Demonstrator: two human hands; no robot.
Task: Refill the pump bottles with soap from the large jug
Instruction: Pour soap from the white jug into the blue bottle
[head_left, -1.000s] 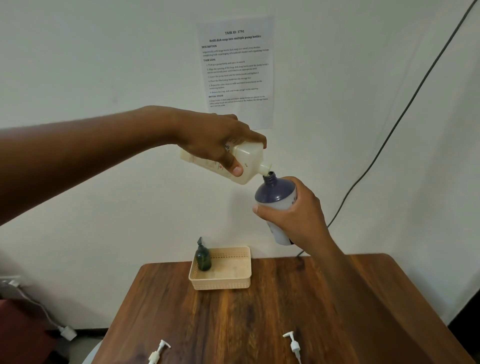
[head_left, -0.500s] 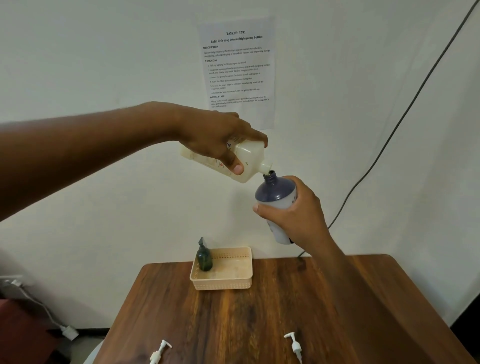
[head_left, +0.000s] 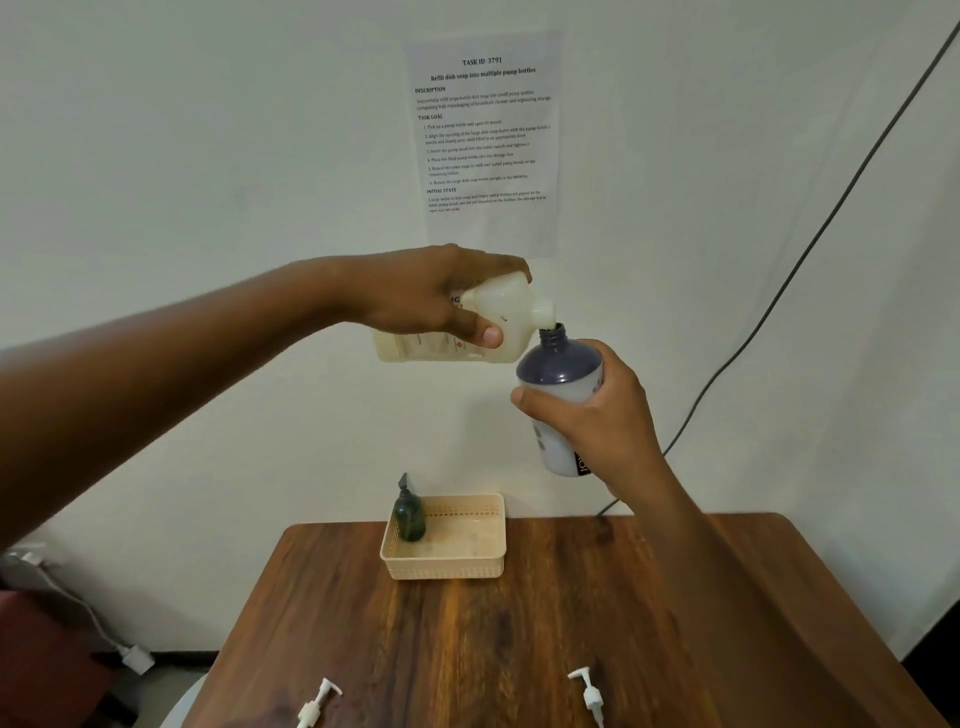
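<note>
Left grip: the left hand wraps around the cream soap jug, thumb on its near side, fingers over the top.
Soap jug: held in the air well above the basket, tipped nearly flat, its spout touching or just over the open neck of the purple bottle.
Right grip: the right hand is curled around the middle of the purple bottle, thumb across its front.
Purple bottle: held in the air above and to the right of the basket, leaning slightly left, cap off, pale below the dark shoulder.
Green bottle: stands upright inside the basket, in its left rear corner, with a pump top fitted.
Basket: sits on the bench at its far edge, near the wall.
Pump heads: one lies on the bench well in front of the basket to the left, another well in front to the right.
Task sheet: stuck on the wall high above the basket.
Black cable: runs down the wall to the right of the basket.
</note>
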